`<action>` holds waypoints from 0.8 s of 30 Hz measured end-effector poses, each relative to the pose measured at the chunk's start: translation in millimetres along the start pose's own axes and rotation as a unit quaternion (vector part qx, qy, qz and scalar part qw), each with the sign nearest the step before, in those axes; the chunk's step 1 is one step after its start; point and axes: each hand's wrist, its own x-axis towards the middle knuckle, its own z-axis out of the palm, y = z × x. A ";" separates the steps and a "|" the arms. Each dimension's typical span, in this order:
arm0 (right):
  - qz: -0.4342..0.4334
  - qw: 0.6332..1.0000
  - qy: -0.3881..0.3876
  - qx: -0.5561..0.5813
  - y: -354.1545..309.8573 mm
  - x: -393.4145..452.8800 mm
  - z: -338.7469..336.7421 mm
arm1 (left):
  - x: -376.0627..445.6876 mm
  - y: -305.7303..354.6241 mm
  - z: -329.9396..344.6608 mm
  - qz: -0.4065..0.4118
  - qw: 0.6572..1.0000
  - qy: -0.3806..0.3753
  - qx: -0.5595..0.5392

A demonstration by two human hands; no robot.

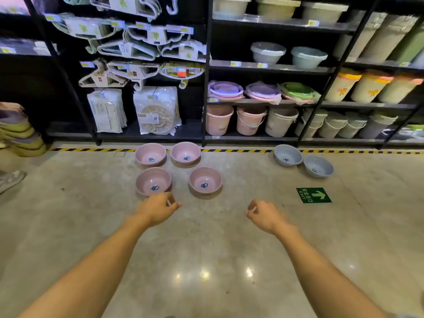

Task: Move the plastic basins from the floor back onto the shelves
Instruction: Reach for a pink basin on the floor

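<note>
Beneath both outstretched arms a polished concrete floor (pixel 206 249) is seen, bordered by a yellow-black hazard stripe (pixel 229 150) before black shelves (pixel 270 69) of buckets and basins. Just beyond the left hand (pixel 158 208) four pink basins (pixel 153 180) are set; two grey-blue basins (pixel 288 154) lie beyond the right hand (pixel 263 214). Both hands are loosely curled, holding nothing. A green exit sign (pixel 313 195) is stuck right of the right hand.

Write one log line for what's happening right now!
step: reach | pink basins: four, floor | blue basins: two, floor | left hand: empty, near pink basin | right hand: empty
</note>
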 end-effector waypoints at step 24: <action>0.073 0.994 -0.059 0.062 -36.1 360.2 -78.1 | 381.2 24.2 -27.1 -0.064 0.992 -0.096 -0.043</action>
